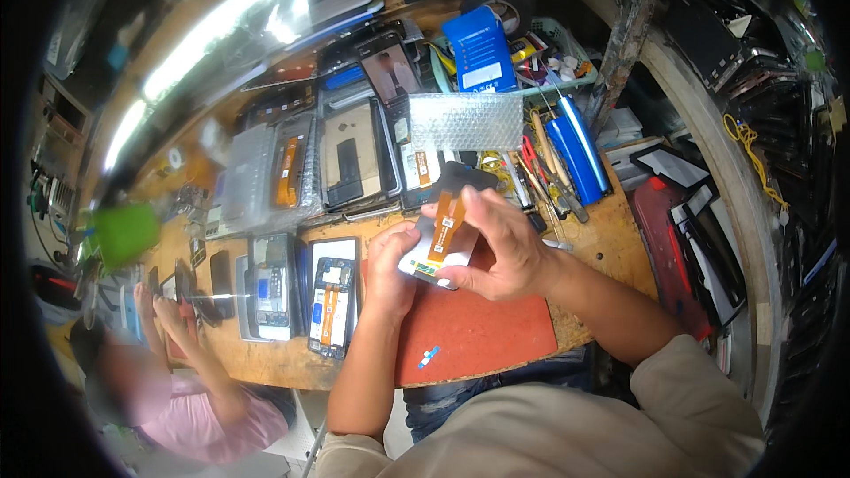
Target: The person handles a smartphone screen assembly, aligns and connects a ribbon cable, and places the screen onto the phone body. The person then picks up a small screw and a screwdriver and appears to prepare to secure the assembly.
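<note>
Well, from where I watch, far off, I see my left hand point(394, 257) with its grip pinching a small phone panel point(419, 250) by the left side, thumb on top. The panel has a shiny silver back, and it is up above the red mat point(478, 332) on the wooden desk point(620, 265). An orange ribbon cable point(447, 228) runs across it on a slant. My right hand point(518, 243) has its pointer finger by the top end of the cable and its thumb way down at the low corner of the panel; I cannot tell if that grip is pinching the cable or just touching it. Near the front edge of the mat I see a tiny blue and white strip point(428, 357). To the left of my left arm, an opened phone point(336, 270) shows its insides. Behind the hands I spot a sheet of bubble wrap point(467, 119), with a blue box point(480, 49) behind it and a blue tube point(571, 159) to the right. Off to the left, a person in a pink shirt point(212, 420) has both arms over the desk.
</note>
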`<action>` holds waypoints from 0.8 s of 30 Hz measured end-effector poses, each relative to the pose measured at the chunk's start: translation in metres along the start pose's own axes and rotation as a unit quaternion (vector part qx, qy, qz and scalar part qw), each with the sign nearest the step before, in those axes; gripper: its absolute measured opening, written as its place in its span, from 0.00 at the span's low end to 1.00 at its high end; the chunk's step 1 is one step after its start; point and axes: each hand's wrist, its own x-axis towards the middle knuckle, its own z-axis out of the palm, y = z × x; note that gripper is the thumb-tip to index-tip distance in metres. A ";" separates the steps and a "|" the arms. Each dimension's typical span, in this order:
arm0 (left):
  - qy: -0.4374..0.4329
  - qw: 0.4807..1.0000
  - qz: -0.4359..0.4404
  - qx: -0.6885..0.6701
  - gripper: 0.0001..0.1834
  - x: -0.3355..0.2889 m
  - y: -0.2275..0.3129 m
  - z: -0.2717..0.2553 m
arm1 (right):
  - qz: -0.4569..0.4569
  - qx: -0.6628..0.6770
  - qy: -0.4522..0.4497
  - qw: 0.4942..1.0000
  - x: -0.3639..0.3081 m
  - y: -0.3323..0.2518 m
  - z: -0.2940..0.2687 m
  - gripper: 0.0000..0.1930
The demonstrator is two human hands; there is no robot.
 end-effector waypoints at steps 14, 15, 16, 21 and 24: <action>0.080 0.969 0.162 0.168 0.13 -0.014 0.057 0.006 | -0.044 -0.080 0.041 0.995 -0.005 0.000 0.010 0.24; 0.057 0.903 0.345 0.250 0.13 -0.024 0.072 0.010 | -0.033 -0.048 0.063 0.996 -0.003 0.000 0.008 0.22; -0.056 0.873 0.448 0.187 0.12 -0.042 0.098 0.007 | -0.019 -0.026 0.103 0.994 -0.003 -0.004 0.010 0.20; -0.281 0.737 0.566 0.240 0.12 -0.108 0.163 -0.003 | 0.107 0.147 0.114 0.977 -0.010 -0.013 0.020 0.14; -0.317 0.710 0.575 0.255 0.12 -0.114 0.156 -0.001 | 0.136 0.163 0.101 0.972 -0.014 -0.011 0.029 0.13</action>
